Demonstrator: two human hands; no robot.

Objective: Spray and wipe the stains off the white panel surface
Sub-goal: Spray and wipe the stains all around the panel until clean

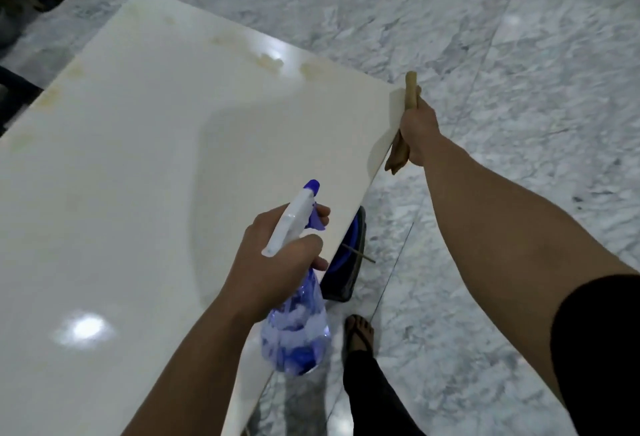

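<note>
Stains of yellowish brown sit along the far edge of the white panel, with fainter ones down its left side. Our left hand wraps the neck of the spray bottle, a finger curled at the blue trigger and the nozzle aimed forward across the panel, which we judge puts the far stains in the line of spray. Our right hand grips a folded tan cloth right at the panel's right edge; it appears to steady the board while keeping the cloth ready for wiping. The panel lies flat and raised above the marble floor, seemingly propped on a dark blue object that shows beneath its near right edge. Our sandalled foot stands just beside it. We can read no label or writing on the bottle or elsewhere.
</note>
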